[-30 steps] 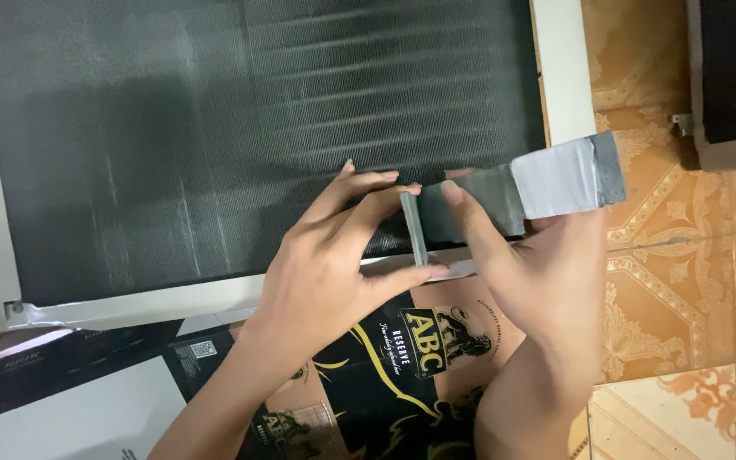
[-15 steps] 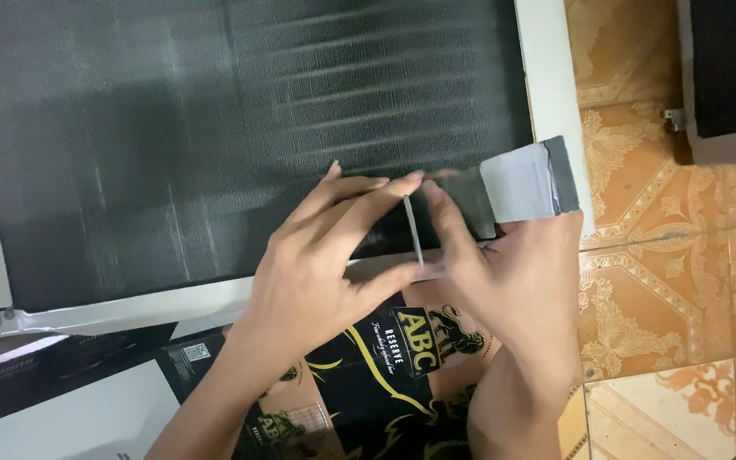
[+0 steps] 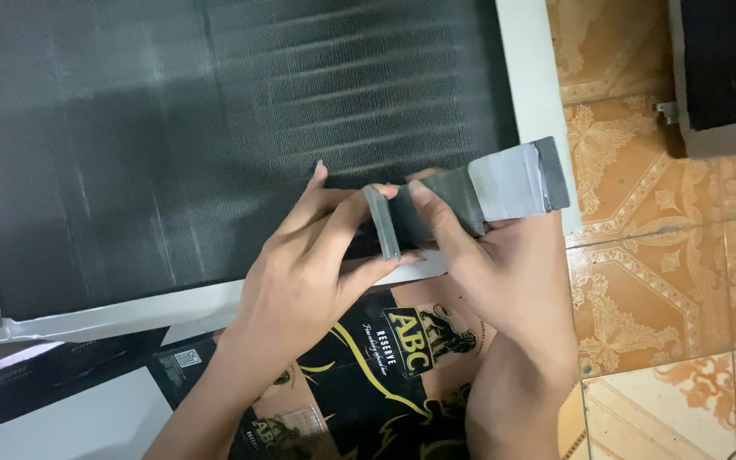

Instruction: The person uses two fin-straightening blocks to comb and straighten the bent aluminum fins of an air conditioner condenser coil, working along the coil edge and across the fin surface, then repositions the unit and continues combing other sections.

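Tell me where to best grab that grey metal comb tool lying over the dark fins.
Grip the grey tool by its flat, wide handle end at the right, coming from the right edge of the finned panel. That end is broad and bare; the narrow toothed end sits under the left hand and right hand fingers.

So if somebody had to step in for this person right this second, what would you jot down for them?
Left hand: fingers and thumb pinch the folded end of a grey tape strip, at its upright fold.
Right hand: grips the same strip from the other side; the strip's free end sticks out to the right, past the hand.
Things: both hands hover over the lower right corner of a dark finned panel in a white frame, lying on printed cardboard over a patterned tile floor.
Done: the strip is in hand.
Left: the strip is not yet stuck down on anything.
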